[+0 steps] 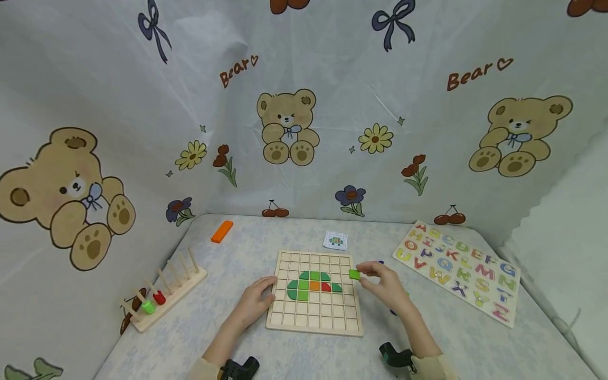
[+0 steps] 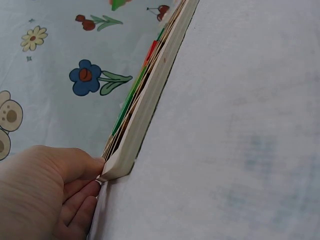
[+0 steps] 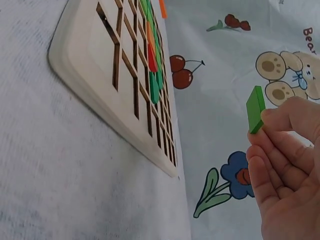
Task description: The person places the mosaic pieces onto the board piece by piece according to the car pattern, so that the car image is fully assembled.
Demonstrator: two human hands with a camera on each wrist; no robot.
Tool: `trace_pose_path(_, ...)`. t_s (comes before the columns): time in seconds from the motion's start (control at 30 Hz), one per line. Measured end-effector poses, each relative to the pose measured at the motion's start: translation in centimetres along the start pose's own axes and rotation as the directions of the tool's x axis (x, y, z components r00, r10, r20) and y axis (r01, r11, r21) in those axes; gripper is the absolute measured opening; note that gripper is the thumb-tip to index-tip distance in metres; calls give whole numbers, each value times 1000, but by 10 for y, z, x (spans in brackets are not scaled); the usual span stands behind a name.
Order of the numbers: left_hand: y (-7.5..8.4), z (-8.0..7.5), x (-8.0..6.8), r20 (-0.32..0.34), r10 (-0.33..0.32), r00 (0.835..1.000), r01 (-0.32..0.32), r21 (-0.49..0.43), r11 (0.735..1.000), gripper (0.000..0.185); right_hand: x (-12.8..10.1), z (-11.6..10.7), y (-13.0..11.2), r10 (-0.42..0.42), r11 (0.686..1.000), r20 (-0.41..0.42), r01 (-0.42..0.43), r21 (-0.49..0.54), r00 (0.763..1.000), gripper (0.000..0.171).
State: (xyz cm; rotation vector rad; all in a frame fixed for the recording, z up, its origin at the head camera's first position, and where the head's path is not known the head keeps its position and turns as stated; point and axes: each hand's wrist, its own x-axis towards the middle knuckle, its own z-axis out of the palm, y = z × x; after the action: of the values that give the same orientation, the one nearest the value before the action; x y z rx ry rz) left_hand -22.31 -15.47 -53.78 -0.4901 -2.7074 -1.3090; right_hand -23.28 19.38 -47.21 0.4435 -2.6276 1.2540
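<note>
Pale wood forms the rack [image 1: 172, 298] at lower left, a long base with slim round pegs; green beads [image 1: 149, 306] and, next along, red beads [image 1: 159, 297] sit on two of them. Right of it, near the table's back edge, lies a smooth orange block [image 1: 221, 231]. At lower centre the left hand [image 1: 254, 301] pinches the left edge of the board [image 1: 313, 319], thumb against its rounded rim. The board is square and wooden, its raised strips making shallow cells; inside, flat green squares, an orange square [image 1: 314, 285], a red piece [image 1: 325, 286] and dark green rounded pieces fill a cluster left of and above its middle. Behind stands out a printed paper card [image 1: 335, 240]. The right hand [image 1: 385, 282] pinches a thin, glossy green tile [image 1: 354, 274] between thumb and fingertip, clear of the board near its right edge. Small pieces, mostly hidden, peek around that hand. Far right, the alphabet board [image 1: 469, 292] holds colourful letters.
</note>
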Motion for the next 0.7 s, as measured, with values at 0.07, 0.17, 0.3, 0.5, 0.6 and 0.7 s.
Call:
trace_pose_path(0.07, 0, 0, 0, -1, 1, 1000, -1, -1, 1000, 44, 1, 3, -4, 9, 1000, 11, -9, 17, 1000, 27)
trace_pose_path(0.17, 0, 0, 0, -1, -3, 1000, 3, 1, 1000, 44, 3, 8, -9, 11, 999, 26, -12, 31, 1000, 27)
trace_pose_path(0.3, -1, 0, -1, 5, -8, 1000, 8, 4, 1000, 44, 6, 18, -17, 3, 999, 35, -5, 53, 999, 27)
trace_pose_path(0.5, -1, -1, -1, 5, -5, 1000, 5, 6, 1000, 44, 6, 35, -26, -19, 998, 69, 15, 58, 997, 27)
trace_pose_path(0.6, -1, -1, -1, 6, -1, 1000, 1, 0, 1000, 44, 6, 42, -28, -61, 996, 83, 56, 63, 995, 26)
trace_pose_path(0.7, 0, -1, -1, 6, 3, 1000, -3, -8, 1000, 44, 6, 47, -30, -91, 994, 92, 85, 70, 992, 26)
